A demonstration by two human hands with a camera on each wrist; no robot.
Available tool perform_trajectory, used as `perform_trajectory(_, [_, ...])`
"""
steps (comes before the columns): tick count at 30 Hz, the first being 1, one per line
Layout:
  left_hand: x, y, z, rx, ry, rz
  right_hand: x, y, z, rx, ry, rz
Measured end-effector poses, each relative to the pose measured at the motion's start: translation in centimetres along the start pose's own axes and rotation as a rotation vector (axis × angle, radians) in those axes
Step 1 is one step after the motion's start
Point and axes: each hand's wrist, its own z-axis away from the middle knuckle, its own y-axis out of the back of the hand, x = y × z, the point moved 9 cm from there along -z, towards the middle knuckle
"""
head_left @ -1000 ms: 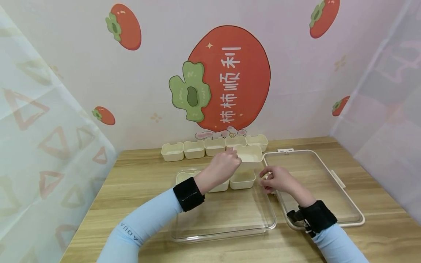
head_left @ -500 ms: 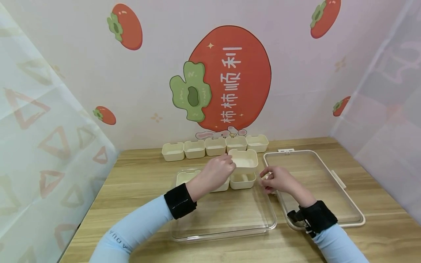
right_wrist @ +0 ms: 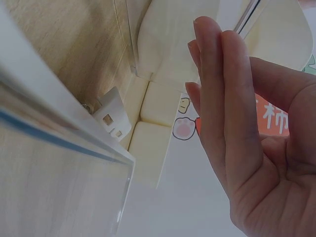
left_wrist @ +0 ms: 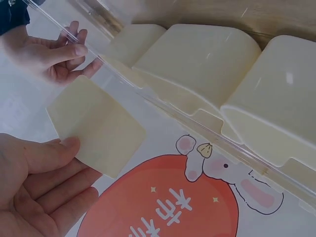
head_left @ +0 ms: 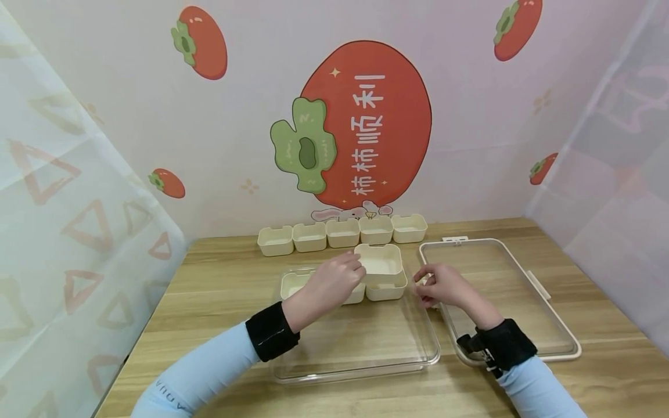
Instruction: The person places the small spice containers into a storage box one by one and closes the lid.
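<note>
A small cream plastic bin (head_left: 380, 261) is pinched by my left hand (head_left: 329, 284), thumb on one wall in the left wrist view. It hangs tilted over another cream bin (head_left: 385, 291), hiding part of it. That bin stands in the far right of a clear plastic box (head_left: 360, 371), in a row with further bins (head_left: 294, 283) partly covered by my left hand. My right hand (head_left: 444, 285) is at the box's right wall; its fingers (right_wrist: 212, 89) look straight in the right wrist view. Whether they touch the wall I cannot tell.
Several cream bins (head_left: 309, 238) line the back of the wooden table (head_left: 209, 302). A clear lid (head_left: 502, 296) with a white frame and side clips lies right of the box, under my right forearm. A printed cloth backdrop (head_left: 230, 116) rises behind.
My left hand has moved left and down toward me with the bin, lowering it over the bin in the box. My right hand has stayed at the right wall.
</note>
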Motion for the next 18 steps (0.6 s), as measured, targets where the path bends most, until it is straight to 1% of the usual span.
perform_trajectory(8, [0.2,0.4,1.4,-0.034,-0.008,0.007,0.5,0.2,-0.2,0.018,-0.002,-0.002])
perform_trajectory(11, [0.2,0.7,1.9,-0.032,0.001,0.017,0.2,0.1,-0.1,0.004,0.024,-0.014])
perform_trajectory(13, [0.3,0.9,2.3,-0.030,0.003,0.022,-0.2,0.0,0.1,-0.008,0.056,-0.020])
perform_trajectory(15, [0.4,1.1,2.7,-0.027,0.003,0.023,-0.3,0.0,0.2,-0.013,0.063,-0.024])
perform_trajectory(18, [0.6,1.5,3.1,-0.021,-0.002,0.014,0.1,0.0,0.0,-0.003,0.035,-0.020])
